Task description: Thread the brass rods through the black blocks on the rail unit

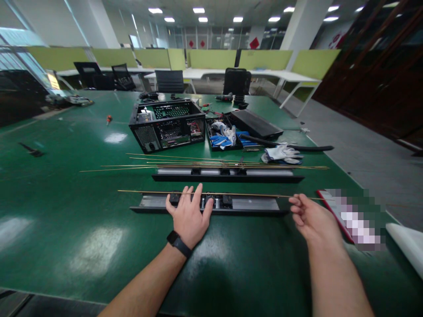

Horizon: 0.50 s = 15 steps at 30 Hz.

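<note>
A long thin brass-coloured rod (254, 194) lies lengthwise along the near black-and-silver metal rail (256, 203), which carries several black blocks. My left hand (189, 215), wearing a black watch (178, 243) at the wrist, rests with spread fingers over the rail's blocks and the rod. At the rod's right end my right hand (312, 215) pinches it between thumb and fingers, just beyond the rail's end. Behind lies a second similar rail (271, 172), with several loose thin rods (125, 166) across it.
Farther back stand an open black computer case (168, 125) and a black tray (214, 143) with blue-white gloves (224, 135). Another glove (282, 154) lies near a black tube (317, 148). A red-edged item (333, 215), partly pixelated, sits right on the green table (82, 211).
</note>
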### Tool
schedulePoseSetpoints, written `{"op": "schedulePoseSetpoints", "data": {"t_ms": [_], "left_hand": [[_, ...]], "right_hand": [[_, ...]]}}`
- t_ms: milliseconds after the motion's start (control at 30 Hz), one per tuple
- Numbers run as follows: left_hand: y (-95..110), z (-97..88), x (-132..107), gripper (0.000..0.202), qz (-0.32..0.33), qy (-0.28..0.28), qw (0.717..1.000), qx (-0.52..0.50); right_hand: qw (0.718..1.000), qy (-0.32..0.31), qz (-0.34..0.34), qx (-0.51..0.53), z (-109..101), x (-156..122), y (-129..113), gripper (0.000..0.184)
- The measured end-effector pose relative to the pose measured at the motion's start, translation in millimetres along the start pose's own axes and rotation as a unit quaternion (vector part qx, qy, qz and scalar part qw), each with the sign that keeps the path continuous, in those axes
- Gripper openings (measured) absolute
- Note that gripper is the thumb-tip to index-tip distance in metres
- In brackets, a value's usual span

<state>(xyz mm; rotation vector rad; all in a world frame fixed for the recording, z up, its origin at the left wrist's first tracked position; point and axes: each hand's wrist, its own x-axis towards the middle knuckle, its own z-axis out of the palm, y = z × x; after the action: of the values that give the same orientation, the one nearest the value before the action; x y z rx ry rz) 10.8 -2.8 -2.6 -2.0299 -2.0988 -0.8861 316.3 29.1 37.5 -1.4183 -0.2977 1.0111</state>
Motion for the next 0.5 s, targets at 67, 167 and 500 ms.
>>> {"op": "schedulePoseSetpoints", "data": {"t_ms": [67,167,500], "left_hand": [[0,0.1,0,0.051,-0.001,0.003,1.0,-0.001],[0,-0.3,0,0.05,-0.001,0.002,1.0,-0.002],[1,0.1,0,0.049,0.0,0.001,1.0,0.005]], "right_hand": [[0.999,0.028,0.017,0.009,4,-6,-1,0.019],[1.0,0.013,0.021,0.008,11,-16,0,0.017],[0.989,-0.139,0.036,-0.046,45,-49,43,0.016]]}}
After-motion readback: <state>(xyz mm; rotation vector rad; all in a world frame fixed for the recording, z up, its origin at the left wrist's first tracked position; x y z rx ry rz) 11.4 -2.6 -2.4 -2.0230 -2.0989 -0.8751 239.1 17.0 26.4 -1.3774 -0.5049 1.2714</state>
